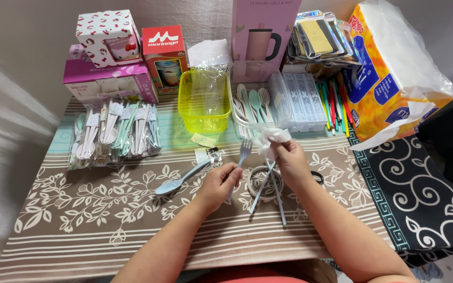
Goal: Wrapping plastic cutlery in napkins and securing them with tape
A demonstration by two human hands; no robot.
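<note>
Holding cutlery, both hands work at centre frame above a patterned tablecloth (95, 209).
Upper left: stacked gift boxes (108, 57), white, pink and red; contents hidden.
Left middle: clear packets of cutlery sets (114, 133), white and mint pieces inside, lying flat in a row.
Centre left: blue spoon (179, 181) lying loose on the cloth, just beside the left hand.
Left hand (218, 183): fingers closed on the handle of a pale fork (244, 151), tines up.
Upper centre: yellow plastic tub (204, 99), a clear plastic bag inside; nothing else can be made out in it.
Centre: clear tray (255, 107) holding mint and beige spoons, standing just behind the hands.
Right hand (289, 160): fingers pinched on a crumpled clear wrapper (271, 137), with thin chopsticks (268, 188) hanging down from the grip, crossed.
Under the hands: tape roll (260, 178) on the cloth.
Upper right: clear lidded box (302, 99), coloured pens (334, 102), a large orange and blue tissue pack (394, 73).
</note>
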